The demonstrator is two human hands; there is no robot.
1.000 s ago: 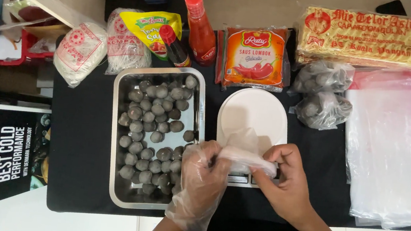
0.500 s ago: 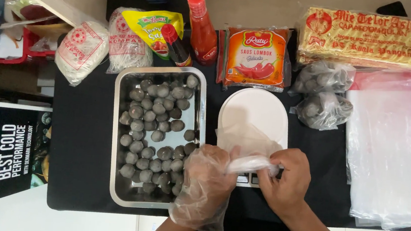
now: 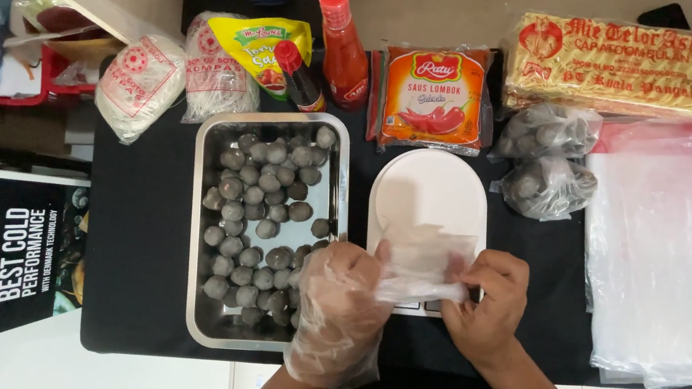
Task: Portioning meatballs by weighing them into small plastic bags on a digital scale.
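Right now both hands have hold of a small clear plastic bag point(image 3: 423, 264): the left hand point(image 3: 342, 307), covered by a loose transparent glove, pinches the bag's left edge with fingers curled shut on it, and the bare right hand point(image 3: 488, 303) grips the right edge the same way, so the bag is stretched between them. It hangs just over the near end of a white kitchen scale point(image 3: 429, 202), which sits on the black table point(image 3: 139, 226). Just left of the gloved hand lies a steel tray point(image 3: 203, 207) full of grey meatballs point(image 3: 256, 220). Beyond the scale stands an orange chilli sauce pouch point(image 3: 432, 98), with a red sauce bottle point(image 3: 344, 48) and a smaller dark bottle point(image 3: 298, 73) beside it. To the right sit two tied bags of meatballs point(image 3: 545, 158), a stack of clear plastic bags point(image 3: 662, 255), and a long pack of yellow noodles point(image 3: 628, 67) at the far edge.
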